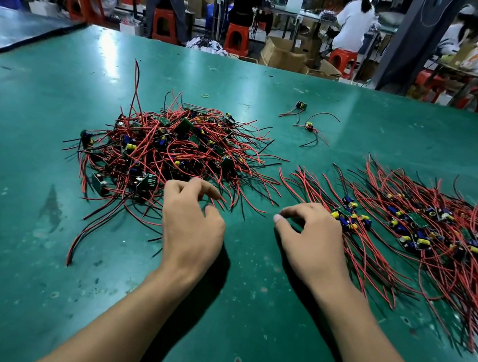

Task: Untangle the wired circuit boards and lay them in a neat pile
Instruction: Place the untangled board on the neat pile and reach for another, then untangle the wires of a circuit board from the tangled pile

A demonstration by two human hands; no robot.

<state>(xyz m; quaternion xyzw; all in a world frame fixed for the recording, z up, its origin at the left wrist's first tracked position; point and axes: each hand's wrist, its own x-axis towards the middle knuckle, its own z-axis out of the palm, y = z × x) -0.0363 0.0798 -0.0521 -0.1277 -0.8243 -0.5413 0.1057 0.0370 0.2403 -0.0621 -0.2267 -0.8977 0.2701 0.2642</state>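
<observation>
Tangled heap (174, 145): piled left of centre on the green table (28, 178).
Neat pile (440, 244): laid out at the right.
Left hand (192, 229): fingers curled at the heap's near edge; a grip cannot be told.
Right hand (308, 248): curled at the neat pile's left end; a grip cannot be told.
Stray boards (304, 119): set apart, far.

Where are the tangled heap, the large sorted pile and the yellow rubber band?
tangled heap (174, 145), head view, middle of the wires.
large sorted pile (417, 220), head view, a green board.
yellow rubber band (203, 94), head view, its left edge.

Assembly workshop (workers (354, 20), stools (237, 38), cartons (280, 52))
</observation>
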